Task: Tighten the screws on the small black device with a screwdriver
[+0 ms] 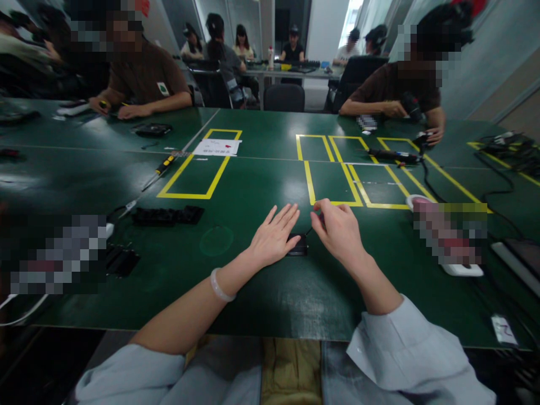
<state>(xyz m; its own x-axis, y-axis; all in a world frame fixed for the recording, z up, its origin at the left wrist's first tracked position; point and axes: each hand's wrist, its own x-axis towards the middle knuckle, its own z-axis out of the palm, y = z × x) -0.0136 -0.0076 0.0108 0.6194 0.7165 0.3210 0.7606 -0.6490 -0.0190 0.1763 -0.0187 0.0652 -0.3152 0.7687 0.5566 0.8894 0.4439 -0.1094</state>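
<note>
Pale grey-blue sleeves pushed up both forearms (a whitish bangle [220, 287] circles the left wrist)

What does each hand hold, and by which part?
The left hand lies flat on a small black device, holding nothing. The right hand pinches a thin tool near its upper end.

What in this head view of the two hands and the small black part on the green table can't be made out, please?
- Small black part, head view: mostly covered by the left hand, so its shape is unclear.
- Thin tool in the right hand: fingers hide all but the tip.
- Objects at both table edges: blurred out.
- White label: too small to read.
</note>
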